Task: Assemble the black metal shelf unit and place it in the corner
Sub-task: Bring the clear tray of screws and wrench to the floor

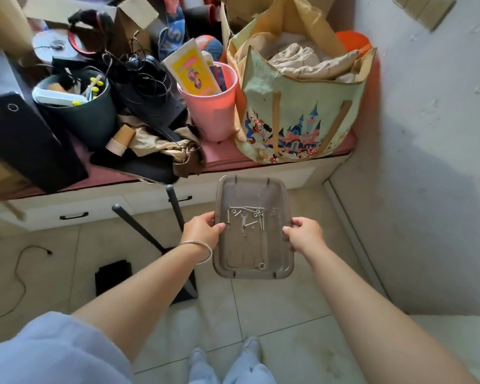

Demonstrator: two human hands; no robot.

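I hold a translucent grey plastic tray (pixel 234 266) level above the tiled floor. My left hand (pixel 203 228) grips its left rim and my right hand (pixel 305 234) grips its right rim. Several silver screws (pixel 247 213), a small wrench and a washer (pixel 262 266) lie loose in the tray. Below and left of the tray stands part of the black metal shelf unit: two black legs (pixel 139 225) point up from a dark base (pixel 185 289) on the floor, partly hidden by my left arm.
A cluttered bench with a red cushion (pixel 227 155) carries a cartoon tote bag (pixel 297 106), pink bucket (pixel 214 112), dark bin (pixel 86 112) and black binder (pixel 25 142). Drawers (pixel 72 216) sit beneath. White wall (pixel 427 162) forms a corner at right. A black flat piece (pixel 112 275) and cable lie on the floor.
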